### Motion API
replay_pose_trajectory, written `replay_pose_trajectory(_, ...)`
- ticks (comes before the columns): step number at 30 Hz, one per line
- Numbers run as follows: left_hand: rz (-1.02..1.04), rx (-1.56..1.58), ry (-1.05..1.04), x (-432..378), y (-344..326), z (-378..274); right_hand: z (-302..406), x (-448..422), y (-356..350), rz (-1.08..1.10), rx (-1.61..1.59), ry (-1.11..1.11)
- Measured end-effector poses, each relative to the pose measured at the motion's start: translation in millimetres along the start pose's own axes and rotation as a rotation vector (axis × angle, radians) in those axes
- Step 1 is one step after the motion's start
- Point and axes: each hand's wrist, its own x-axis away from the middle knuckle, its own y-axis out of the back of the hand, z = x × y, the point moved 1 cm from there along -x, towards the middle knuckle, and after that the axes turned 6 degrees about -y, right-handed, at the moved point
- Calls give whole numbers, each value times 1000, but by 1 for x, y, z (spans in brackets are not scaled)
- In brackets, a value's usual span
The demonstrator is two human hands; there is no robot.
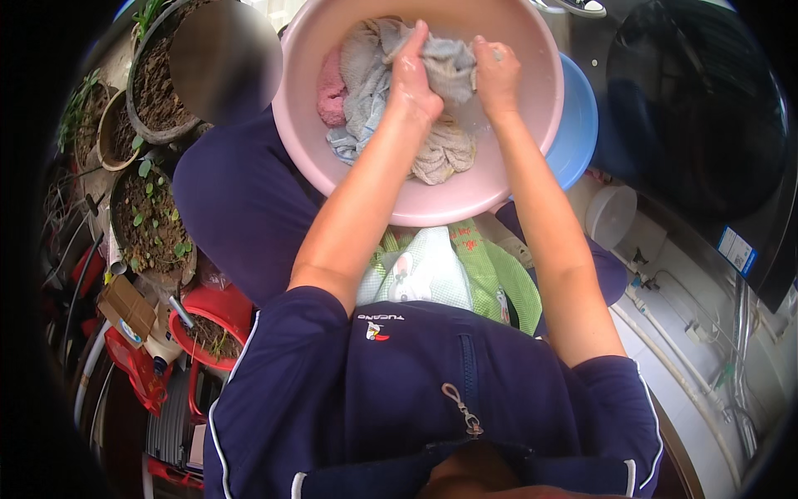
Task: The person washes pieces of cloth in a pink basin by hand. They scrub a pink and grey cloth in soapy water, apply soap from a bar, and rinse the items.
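A pink plastic basin (411,215) stands before me with wet cloths inside. My left hand (414,81) and my right hand (499,75) are both over it, holding a wet grey cloth (450,65) stretched between them. My right fist is closed on the cloth's right end. The left thumb points up along the cloth, and the other left fingers are mostly hidden. A pink cloth (331,87) rests by the basin's left wall, beside a bunched grey cloth (361,72). Below my hands lies a beige cloth (446,153). Some water shows at the bottom.
A blue basin (576,125) sits partly beneath the pink one. Potted soil and plants (153,224) crowd the left, near a red pot (209,305). To the right are a dark glossy panel (698,112), a white tub (611,215) and pipes (673,368). A green checked apron (492,274) covers my lap.
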Motion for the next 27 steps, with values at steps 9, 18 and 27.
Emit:
replay_pose_trajectory(9,-27,-769,-496,-44,43,-16,-11,43,-26,220,727,132)
replay_pose_trajectory(18,-31,-77,45,-27,19,-13,66,73,21,248,73,338)
replay_pose_trajectory(27,-21,-48,39,0,13,15,38,36,1,-42,-67,59)
